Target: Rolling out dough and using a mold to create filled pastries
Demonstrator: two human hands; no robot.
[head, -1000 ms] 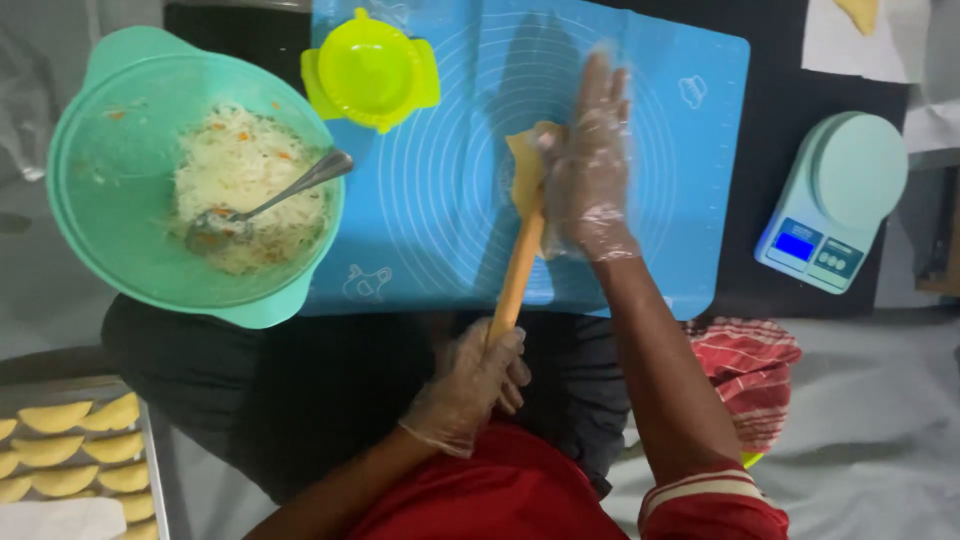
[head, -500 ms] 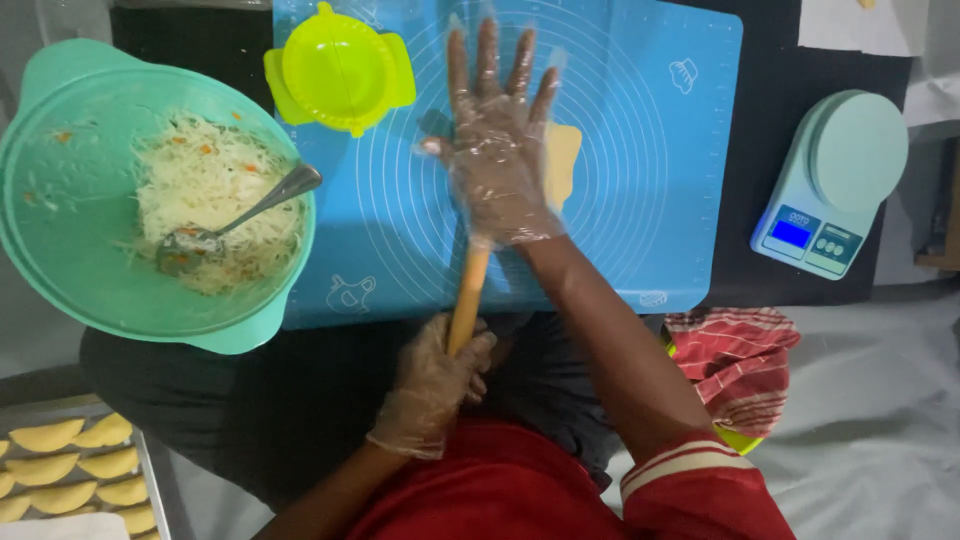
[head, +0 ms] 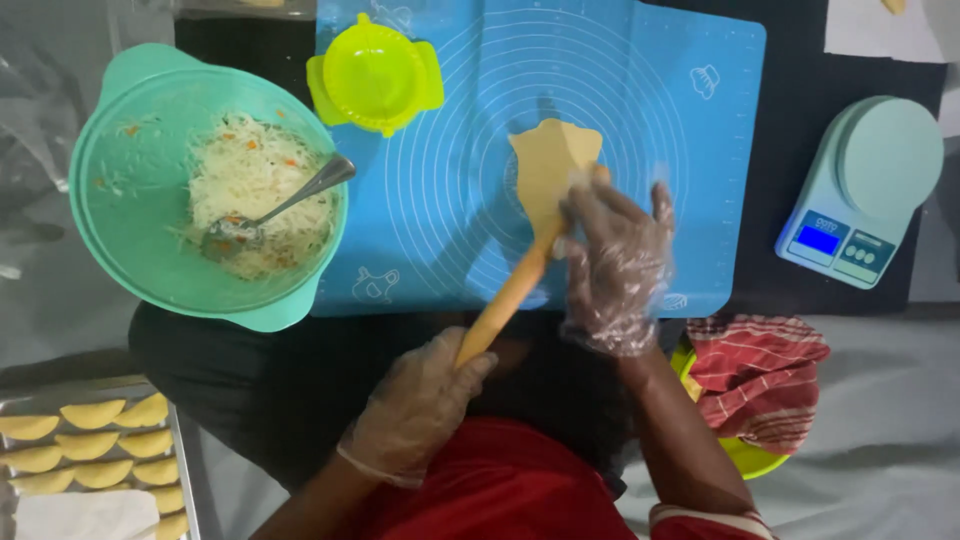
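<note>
Left hand (head: 420, 405) grips the near end of the rolling pin (head: 510, 290); right hand (head: 615, 255) presses it with spread fingers. Dough (head: 550, 165) looks thin, soft, tearable; lift by edges.

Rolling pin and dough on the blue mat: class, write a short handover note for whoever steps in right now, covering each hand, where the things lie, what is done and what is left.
Left hand, gloved, grips the near end of the wooden rolling pin.
Right hand, gloved, presses flat on the pin's far end, over the dough piece.
The dough lies on the blue mat, flattened but uneven in outline.
Green press mould sits open and empty at the mat's far left edge.
Done: folded pastries fill the tray.
Left: filling with a spoon remains in the green bowl.
</note>
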